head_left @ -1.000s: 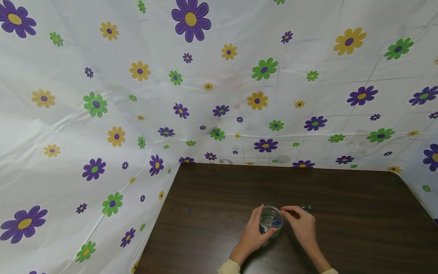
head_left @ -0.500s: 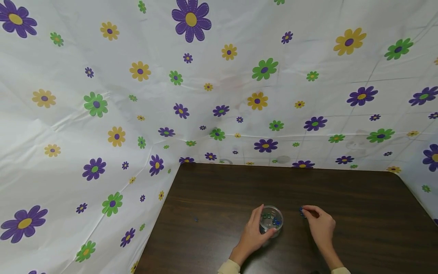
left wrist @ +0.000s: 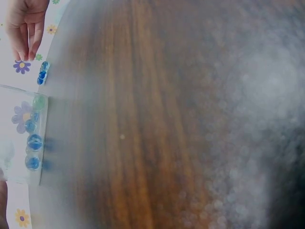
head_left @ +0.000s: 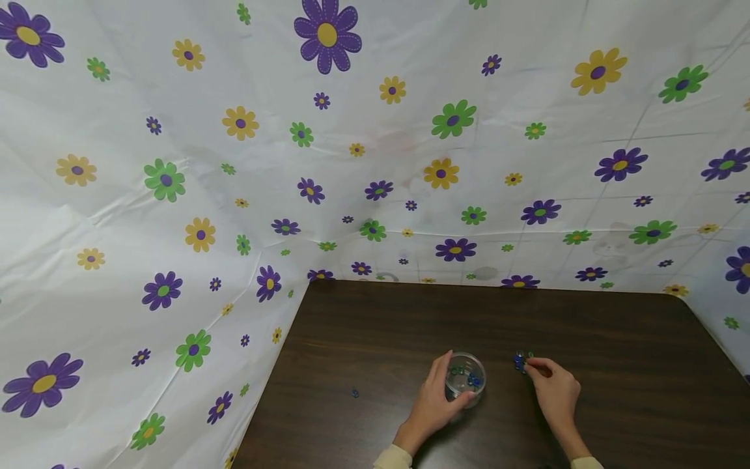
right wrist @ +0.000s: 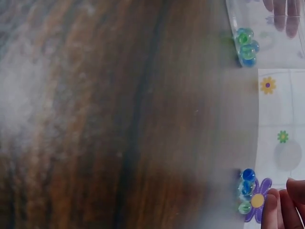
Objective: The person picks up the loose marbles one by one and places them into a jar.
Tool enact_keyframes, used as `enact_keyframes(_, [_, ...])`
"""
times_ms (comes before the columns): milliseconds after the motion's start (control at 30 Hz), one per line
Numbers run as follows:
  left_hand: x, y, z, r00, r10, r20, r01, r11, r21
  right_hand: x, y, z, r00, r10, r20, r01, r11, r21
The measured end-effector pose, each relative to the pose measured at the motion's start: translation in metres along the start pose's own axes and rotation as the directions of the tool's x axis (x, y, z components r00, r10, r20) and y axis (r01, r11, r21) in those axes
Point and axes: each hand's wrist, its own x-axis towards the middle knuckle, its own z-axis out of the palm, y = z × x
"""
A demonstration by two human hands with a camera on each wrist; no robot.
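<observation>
My left hand (head_left: 432,402) grips a clear round plastic container (head_left: 479,395) standing on the table, thumb on its near side and fingers on its far side. Inside it lie several blue and green glass marbles (left wrist: 34,142), grouped on its bottom. To the right of it, my right hand (head_left: 556,391) reaches to a small cluster of blue and green marbles (head_left: 519,361) on the table. Its fingertips (right wrist: 270,196) are right beside them, and no marble shows between thumb and fingers. A lone blue marble (head_left: 355,393) is on the table left of the container.
The dark brown wooden table (head_left: 398,319) has a left edge, a back edge and a rounded far right corner. White sheeting (head_left: 263,163) printed with purple, yellow and green flowers hangs behind it and on both sides.
My right hand has moved from the container's rim rightward to the marble cluster. The lone marble has rolled right and toward me. My left hand and the container have stayed put.
</observation>
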Motion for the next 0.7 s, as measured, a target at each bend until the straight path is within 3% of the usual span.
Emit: enact_keyframes(700, [0.0, 0.0, 0.0, 1.0, 0.012, -0.007, -0.012, 1.0, 0.022, 0.004, 0.016, 0.006, 0.999, -0.02, 0.025, 0.021, 0.999, -0.045])
